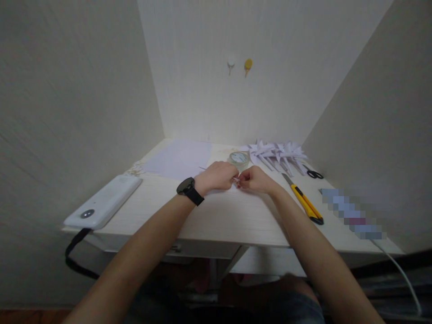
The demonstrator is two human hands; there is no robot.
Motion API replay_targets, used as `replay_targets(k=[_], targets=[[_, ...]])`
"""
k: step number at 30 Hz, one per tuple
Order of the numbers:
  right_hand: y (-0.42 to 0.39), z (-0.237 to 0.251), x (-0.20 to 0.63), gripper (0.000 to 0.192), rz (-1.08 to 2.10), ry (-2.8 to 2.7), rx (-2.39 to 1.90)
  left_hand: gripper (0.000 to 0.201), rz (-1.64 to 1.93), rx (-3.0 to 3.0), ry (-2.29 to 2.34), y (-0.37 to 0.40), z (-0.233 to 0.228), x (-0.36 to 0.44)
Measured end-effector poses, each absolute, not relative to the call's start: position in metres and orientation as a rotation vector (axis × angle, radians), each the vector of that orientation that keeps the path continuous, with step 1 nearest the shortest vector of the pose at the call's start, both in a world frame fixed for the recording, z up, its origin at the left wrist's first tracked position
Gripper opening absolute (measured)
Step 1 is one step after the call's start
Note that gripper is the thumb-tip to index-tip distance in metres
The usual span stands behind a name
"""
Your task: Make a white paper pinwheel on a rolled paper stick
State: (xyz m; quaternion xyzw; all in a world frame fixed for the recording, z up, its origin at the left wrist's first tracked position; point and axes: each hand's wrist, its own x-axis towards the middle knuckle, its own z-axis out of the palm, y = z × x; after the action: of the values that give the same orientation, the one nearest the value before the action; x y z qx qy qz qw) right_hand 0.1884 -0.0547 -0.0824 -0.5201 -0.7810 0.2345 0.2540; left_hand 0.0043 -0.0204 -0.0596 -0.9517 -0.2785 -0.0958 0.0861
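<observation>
My left hand (219, 176) and my right hand (256, 179) meet over the middle of the pale wooden desk (229, 216), fingers curled together around a small white piece of paper (236, 179) pinched between them. A black watch (190, 191) sits on my left wrist. Just behind the hands lies a roll of clear tape (239, 158). Most of the paper piece is hidden by my fingers.
A sheet of white paper (182, 157) lies at the back left. Folded paper shapes (276, 154) are heaped at the back right, with black scissors (313, 173) beside them. A yellow utility knife (303, 200) lies to the right. A white device (104, 200) rests on the left edge.
</observation>
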Motion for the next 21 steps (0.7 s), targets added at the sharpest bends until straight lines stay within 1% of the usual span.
replay_targets(k=[9,13,15,17,21], targets=[[-0.052,-0.077,0.199,0.017,0.708,-2.058,-1.382,0.020,-0.353,-2.819,-0.812,-0.017,-0.059,0.007],[-0.049,-0.076,0.217,0.017,0.580,-2.003,-1.512,0.018,-0.356,-2.775,-0.867,-0.012,-0.059,-0.002],[-0.046,-0.077,0.224,0.019,0.578,-1.889,-1.533,0.019,-0.377,-2.760,-0.910,-0.010,-0.058,-0.007],[-0.044,-0.078,0.224,0.022,0.678,-1.753,-1.442,0.021,-0.438,-2.753,-0.890,-0.009,-0.059,-0.009],[-0.044,-0.081,0.209,0.035,0.991,-1.507,-1.299,0.025,-0.563,-2.743,-0.731,-0.010,-0.062,-0.002]])
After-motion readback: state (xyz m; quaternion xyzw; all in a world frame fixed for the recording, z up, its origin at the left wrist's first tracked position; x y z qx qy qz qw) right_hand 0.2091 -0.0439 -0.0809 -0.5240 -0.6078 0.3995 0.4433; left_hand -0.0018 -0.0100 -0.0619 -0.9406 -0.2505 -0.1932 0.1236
